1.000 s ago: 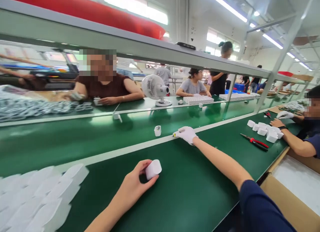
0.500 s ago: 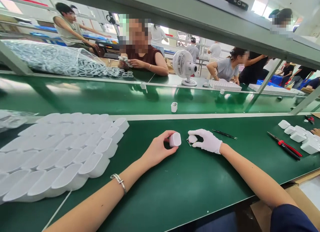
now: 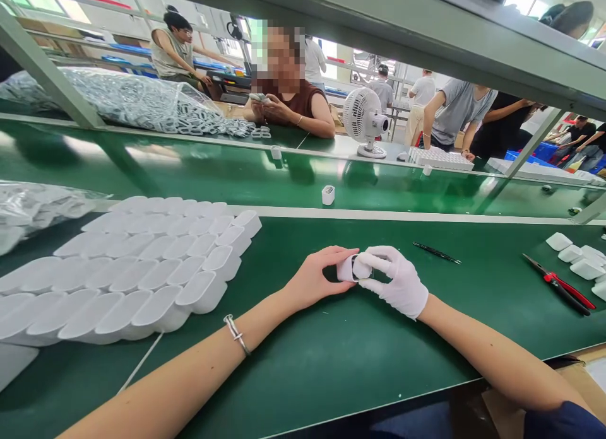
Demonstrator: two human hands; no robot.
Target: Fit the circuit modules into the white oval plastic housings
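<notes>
Between the thumb and fingers of my bare left hand is a small white plastic housing, its open end turned to the right. My right hand, in a white glove, pinches a small round white part at that opening. The two parts meet, but how deep the round part sits cannot be seen. Left of my hands, rows of white plastic housings lie on the green table.
Black tweezers and red-handled pliers lie to the right, beside several white housings. One white housing stands on the green conveyor belt. A co-worker sits across, near a white fan.
My hands have come together: the housing moved right and turned its open end toward the round part, which my right hand brought against it. The camera view has shifted slightly.
</notes>
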